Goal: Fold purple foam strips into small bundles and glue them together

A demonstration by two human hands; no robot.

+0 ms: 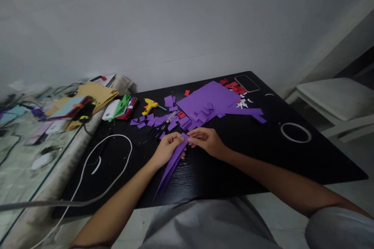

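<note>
My left hand is closed on a folded strip of purple paper, its thumb lying on top near the upper end. The strip slants down toward the table's front edge. At that upper end, my right hand has its fingertips pinched together at the paper's corner. Just beyond my left hand lie scissors with black handles, blades pointing away. Small cut purple pieces are scattered around them. Behind my right hand rests a large purple sheet with more small pieces on it.
A yellow glue gun lies back left beside bundled colored paper strips. At the back right are a phone and red scraps. A white ring lies right. A white cable loops at left; a white stool stands beyond the table.
</note>
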